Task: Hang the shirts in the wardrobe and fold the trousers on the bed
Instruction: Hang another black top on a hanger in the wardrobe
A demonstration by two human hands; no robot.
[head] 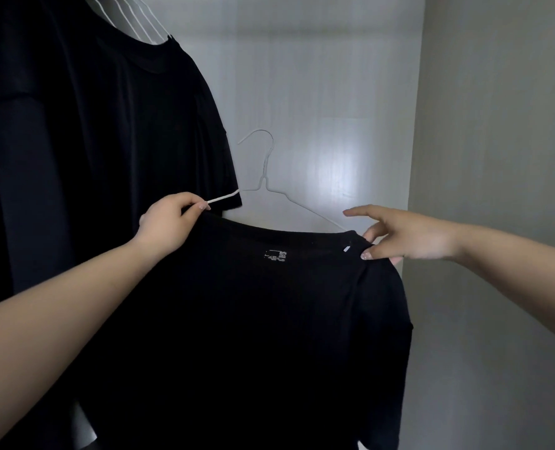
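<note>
Hands at the open wardrobe: we hold a black short-sleeved cotton T-shirt up in front of the pale wardrobe back panel, half dressed onto a thin white wire hanger. Our left hand pinches the hanger's left arm together with the collar edge; our right hand pinches the fabric at the right shoulder seam, its forefinger stretched out loose above. The hanger's hook stands free in the air, not yet on any rail. Just to the left, more black shirts already hang on a bunch of white wire hangers near the wardrobe's top left corner.

We judge the shirt light, limp and prone to slide off the smooth wire, so it wants holding at the shoulder seams until both shoulders sit over the hanger's arms. The wire itself looks springy and easily bent; the neck under the hook seems the surest place to carry it.
</note>
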